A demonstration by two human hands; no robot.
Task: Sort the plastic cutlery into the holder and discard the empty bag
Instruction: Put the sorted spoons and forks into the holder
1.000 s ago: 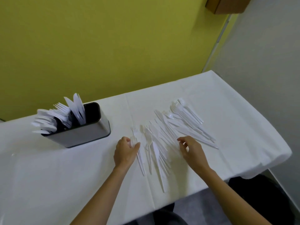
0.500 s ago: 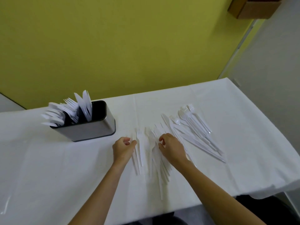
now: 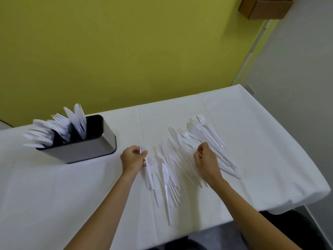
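Note:
Several white plastic forks, knives and spoons lie spread across the white tablecloth. My left hand grips a small bunch of forks at the left edge of the spread; their tines stick out above my fingers. My right hand is further right, fingers curled and pinching a piece in the pile; which piece I cannot tell. A steel cutlery holder with a black inside stands to the left, holding knives, forks and spoons. No bag is in view.
The table is covered in white cloth and stands against a yellow wall. Its near edge and right corner drop off close to the cutlery. A brown box hangs on the wall at the top right.
My right hand has moved right, from beside my left hand back into the middle of the pile. My left hand stays at the left edge, still holding forks.

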